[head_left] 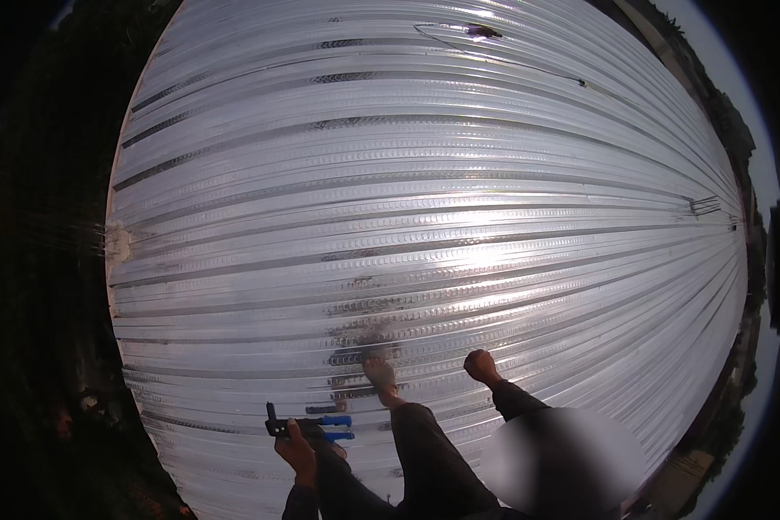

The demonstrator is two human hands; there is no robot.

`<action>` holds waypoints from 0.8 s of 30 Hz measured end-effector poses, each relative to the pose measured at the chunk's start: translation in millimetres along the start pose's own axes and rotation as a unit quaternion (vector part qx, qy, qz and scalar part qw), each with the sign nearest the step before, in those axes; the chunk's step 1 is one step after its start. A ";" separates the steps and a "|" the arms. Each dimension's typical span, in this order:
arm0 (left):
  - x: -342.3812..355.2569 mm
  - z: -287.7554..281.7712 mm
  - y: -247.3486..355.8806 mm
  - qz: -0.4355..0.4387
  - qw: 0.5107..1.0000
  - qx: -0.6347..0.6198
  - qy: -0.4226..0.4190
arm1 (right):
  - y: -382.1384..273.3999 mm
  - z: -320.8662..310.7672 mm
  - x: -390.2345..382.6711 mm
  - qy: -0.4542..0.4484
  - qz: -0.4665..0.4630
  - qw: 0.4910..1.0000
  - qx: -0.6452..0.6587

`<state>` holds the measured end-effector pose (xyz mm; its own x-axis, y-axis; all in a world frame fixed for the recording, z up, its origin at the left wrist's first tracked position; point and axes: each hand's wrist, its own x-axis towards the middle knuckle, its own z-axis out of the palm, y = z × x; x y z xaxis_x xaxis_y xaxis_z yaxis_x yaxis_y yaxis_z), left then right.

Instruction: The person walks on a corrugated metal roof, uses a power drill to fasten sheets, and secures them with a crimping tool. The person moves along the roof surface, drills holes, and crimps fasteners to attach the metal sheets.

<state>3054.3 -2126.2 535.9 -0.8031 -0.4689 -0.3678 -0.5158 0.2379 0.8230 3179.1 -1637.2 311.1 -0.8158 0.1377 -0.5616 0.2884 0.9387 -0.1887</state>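
At the lower left, my left hand [296, 452] is closed around a hand riveter [279, 426] with a black head and blue handles, held just above the shiny metal roof. The handles point right, and a bluish reflection lies on the sheet beside them. My right hand [481, 366] is curled into a fist over the ribbed sheet, its dark sleeve running down to the right. Whether it holds anything small is hidden. Between the hands, a bare foot [380, 374] rests on the ribs, below dark trousers [429, 459].
Ribbed metal roofing [277, 217] curves across the view, with bright glare at its middle. Far off lies a dark purplish object [484, 32] beside a thin cord [529, 65]. Thin rods [704, 205] lie far right. Beyond the left roof edge it is dark. A blurred oval hides the lower right.
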 end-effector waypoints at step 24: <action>-124.5 475.3 355.1 0.194 0.954 0.211 -0.092 | 324.2 -295.3 -260.0 0.212 0.473 0.531 0.671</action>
<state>2829.3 -1579.1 668.2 -0.9767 -0.1279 -0.1722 -0.2117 0.7028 0.6791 3336.7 -1275.3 633.8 0.0531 0.6725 -0.7382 0.5359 -0.6430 -0.5471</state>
